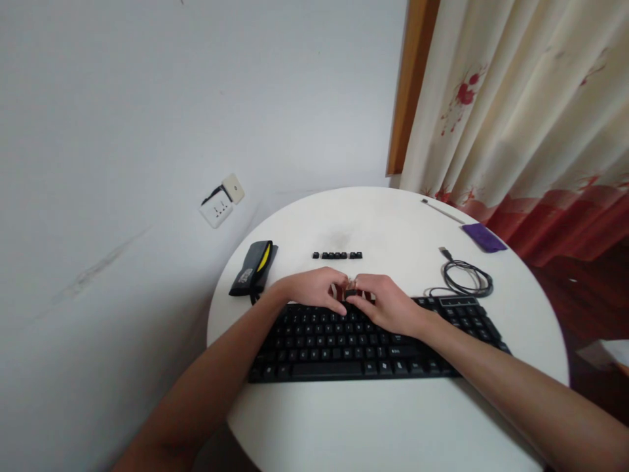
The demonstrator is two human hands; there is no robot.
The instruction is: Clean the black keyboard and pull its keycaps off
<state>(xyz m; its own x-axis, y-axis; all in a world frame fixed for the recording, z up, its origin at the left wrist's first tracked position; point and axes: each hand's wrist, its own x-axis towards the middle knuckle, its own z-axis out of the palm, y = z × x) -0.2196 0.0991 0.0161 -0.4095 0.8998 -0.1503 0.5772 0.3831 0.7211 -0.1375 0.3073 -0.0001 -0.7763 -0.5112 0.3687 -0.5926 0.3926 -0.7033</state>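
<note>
A black keyboard (339,351) lies flat on a round white table (363,416). Over its top row my two hands meet fingertip to fingertip. My right hand (386,300) pinches a small black keycap (350,293) between thumb and fingers. My left hand (319,288) is closed from the other side, its curled fingers touching a small, pale, shiny piece (351,283) just above the keycap; what that is I cannot make out. Beyond the hands, several loose black keycaps (335,255) stand in a row with small gaps.
At the left lies a dark pouch (251,269) with a yellow lining. On the right are a coiled black USB cable (466,278), a folded purple cloth (484,237) and a thin brush (442,211). A wall with a socket (216,208) borders the table's left side; a curtain (531,131) hangs behind.
</note>
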